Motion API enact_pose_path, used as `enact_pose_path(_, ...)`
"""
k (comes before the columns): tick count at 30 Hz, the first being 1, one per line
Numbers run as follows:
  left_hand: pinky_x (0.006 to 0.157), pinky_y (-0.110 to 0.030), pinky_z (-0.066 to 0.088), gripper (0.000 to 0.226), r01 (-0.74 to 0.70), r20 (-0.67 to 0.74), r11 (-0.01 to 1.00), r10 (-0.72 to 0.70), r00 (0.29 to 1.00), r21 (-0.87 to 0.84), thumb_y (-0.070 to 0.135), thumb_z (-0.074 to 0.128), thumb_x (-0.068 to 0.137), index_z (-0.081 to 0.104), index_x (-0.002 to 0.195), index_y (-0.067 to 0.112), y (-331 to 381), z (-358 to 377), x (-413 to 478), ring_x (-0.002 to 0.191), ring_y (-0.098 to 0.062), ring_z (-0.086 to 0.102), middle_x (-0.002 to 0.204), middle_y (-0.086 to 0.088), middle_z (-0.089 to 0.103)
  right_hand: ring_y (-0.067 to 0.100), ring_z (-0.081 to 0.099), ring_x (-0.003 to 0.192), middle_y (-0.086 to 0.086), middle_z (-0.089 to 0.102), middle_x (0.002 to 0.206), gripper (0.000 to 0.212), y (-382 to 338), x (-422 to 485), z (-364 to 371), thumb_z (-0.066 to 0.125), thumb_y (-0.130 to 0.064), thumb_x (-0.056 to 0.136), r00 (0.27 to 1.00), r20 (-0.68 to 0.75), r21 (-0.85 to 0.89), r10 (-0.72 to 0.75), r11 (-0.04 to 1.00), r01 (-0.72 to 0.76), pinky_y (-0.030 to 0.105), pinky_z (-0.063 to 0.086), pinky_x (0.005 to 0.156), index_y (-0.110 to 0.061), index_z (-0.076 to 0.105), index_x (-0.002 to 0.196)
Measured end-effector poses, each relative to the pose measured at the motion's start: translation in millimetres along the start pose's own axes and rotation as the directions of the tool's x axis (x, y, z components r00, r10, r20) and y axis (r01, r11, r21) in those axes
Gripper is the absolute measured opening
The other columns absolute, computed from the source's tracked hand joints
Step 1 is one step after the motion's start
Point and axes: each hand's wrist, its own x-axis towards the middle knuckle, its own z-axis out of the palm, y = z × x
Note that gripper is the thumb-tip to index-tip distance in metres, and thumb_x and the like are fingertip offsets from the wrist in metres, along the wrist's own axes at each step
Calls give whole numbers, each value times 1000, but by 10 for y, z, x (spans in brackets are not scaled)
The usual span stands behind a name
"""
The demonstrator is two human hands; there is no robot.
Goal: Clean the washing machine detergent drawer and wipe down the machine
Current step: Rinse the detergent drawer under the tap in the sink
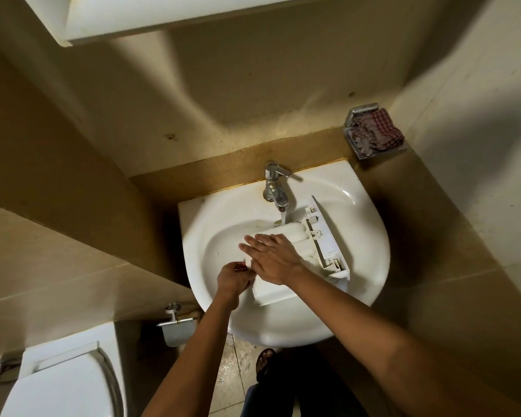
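Observation:
The white detergent drawer (295, 236) lies upside down in the white sink (352, 203), its front panel (328, 236) toward the right. Water runs from the chrome tap (275, 188) onto the drawer's far end. My right hand (272, 255) lies flat on the drawer's underside, fingers spread and pointing left. My left hand (233, 276) grips the drawer's near left corner, fingers curled around the edge.
A checked red cloth (376, 129) sits in a chrome wall dish at the back right. A toilet (63, 377) stands at the lower left, with a paper holder (176, 325) on the wall beside it. A white cabinet (163, 16) hangs overhead. My sandalled foot (265, 361) is under the sink.

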Motion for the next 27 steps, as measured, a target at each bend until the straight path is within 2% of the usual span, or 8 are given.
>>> enact_pose_path(3, 71, -29, 55, 28, -13, -42, 1000, 14, 999, 20, -5, 67, 80, 59, 104, 6, 2, 5, 9, 74, -19, 60, 86, -6, 66, 21, 33, 139, -1, 33, 154, 71, -69, 23, 0, 5, -41, 84, 999, -40, -25, 19, 999, -20, 43, 28, 106, -25, 35, 146)
enact_pose_path(5, 64, -24, 54, 33, 4, -47, 1000, -4, 999, -6, -8, 65, 79, 58, 109, 6, -4, -8, 17, 73, -19, 60, 87, -7, 67, 20, 23, 144, -2, 25, 157, 61, -38, 1, 26, 14, -39, 91, 999, -29, -26, -20, 999, 19, 43, 18, 112, -27, 30, 148)
enact_pose_path(9, 66, -24, 52, 33, 49, -13, 997, -50, 999, -63, -8, 66, 81, 55, 110, 3, -3, 15, 3, 74, -17, 60, 83, -6, 66, 17, 27, 142, -7, 27, 156, 73, 82, 11, 16, 0, -44, 81, 996, -45, -58, -77, 996, 74, 39, 24, 107, -33, 32, 146)
enact_pose_path(15, 60, -22, 52, 29, 43, -50, 998, -45, 998, -50, -9, 65, 80, 56, 103, 6, 5, 38, 4, 71, -16, 59, 85, -9, 66, 18, 10, 146, 1, 7, 161, 60, 13, 191, -61, 25, -39, 98, 983, 22, -3, 183, 983, -183, 38, 12, 114, -20, 13, 153)
enact_pose_path(20, 60, -24, 51, 30, 41, -14, 997, -42, 999, -66, -12, 58, 80, 54, 92, 15, -38, 12, -11, 78, -20, 60, 91, -14, 66, 18, 22, 145, 1, 25, 156, 71, 141, -32, 145, 3, -45, 88, 992, -121, -17, -32, 999, 30, 36, 17, 116, -19, 28, 150)
enact_pose_path(22, 59, -23, 51, 31, 35, -6, 997, -35, 999, -64, -14, 57, 80, 54, 94, 13, -45, 19, -11, 72, -18, 60, 84, -12, 65, 15, 17, 146, 1, 23, 157, 82, 241, -150, 171, -5, -53, 83, 988, -149, 11, 46, 999, -44, 33, 9, 118, -18, 24, 151)
enact_pose_path(24, 61, -24, 51, 30, 27, -16, 998, -28, 999, -56, -14, 58, 81, 55, 96, 12, -47, 27, -16, 71, -17, 60, 82, -11, 65, 17, 11, 147, 5, 18, 158, 90, 228, -218, 171, -7, -61, 80, 960, -171, 87, 219, 974, -207, 31, 1, 118, -14, 21, 151)
enact_pose_path(27, 63, -26, 51, 30, 18, -40, 999, -20, 999, -37, -14, 57, 79, 56, 92, 14, -52, 18, -21, 73, -18, 61, 83, -11, 66, 20, 12, 147, 9, 18, 157, 84, 109, -182, 178, 6, -59, 86, 868, -226, 239, 442, 889, -391, 32, 4, 118, -6, 21, 150)
